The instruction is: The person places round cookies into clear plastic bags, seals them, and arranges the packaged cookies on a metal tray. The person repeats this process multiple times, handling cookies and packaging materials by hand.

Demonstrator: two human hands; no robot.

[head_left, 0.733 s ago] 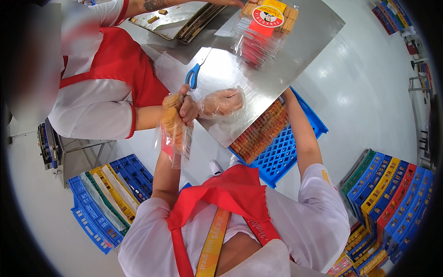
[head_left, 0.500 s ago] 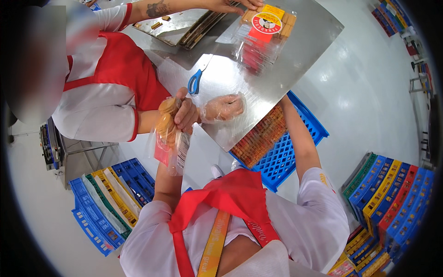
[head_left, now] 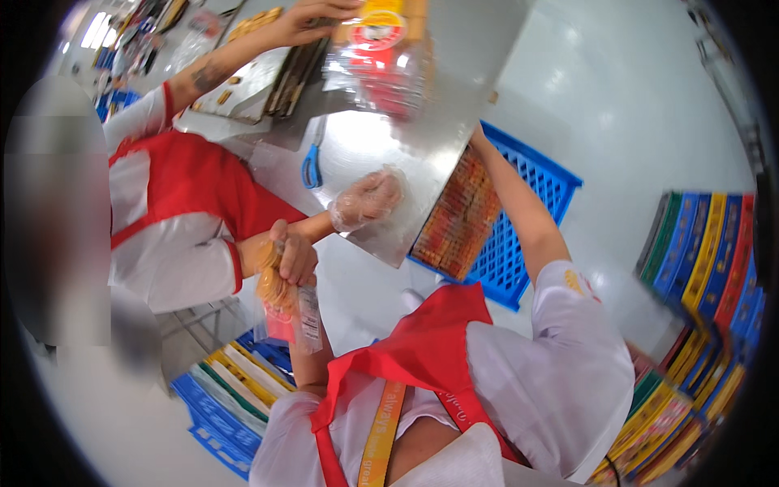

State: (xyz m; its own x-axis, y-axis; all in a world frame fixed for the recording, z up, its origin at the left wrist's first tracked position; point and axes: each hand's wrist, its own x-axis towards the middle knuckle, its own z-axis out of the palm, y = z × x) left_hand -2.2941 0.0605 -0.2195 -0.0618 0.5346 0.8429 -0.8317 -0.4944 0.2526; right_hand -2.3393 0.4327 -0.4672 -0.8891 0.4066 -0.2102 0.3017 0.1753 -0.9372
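My left hand is closed around a clear plastic bag of round golden cookies, held upright in front of the co-worker's sleeve. A pinkish-red label shows at the bag's lower part. My right arm stretches forward over a blue plastic crate. At its end my right hand is beside the metal table's edge, above the crate's far part; its fingers are hidden. Tightly stacked brownish-red packs fill the crate's left side.
On the steel table lie blue-handled scissors and a pile of clear cookie packages. A co-worker's gloved hand rests near the corner; their bare hand is by the packages. Stacked crates stand right, others lower left.
The view has shifted, so the table and co-worker sit differently in it. My left hand still holds the cookie bag, now lower in the picture. My right hand stays by the crate's far part.
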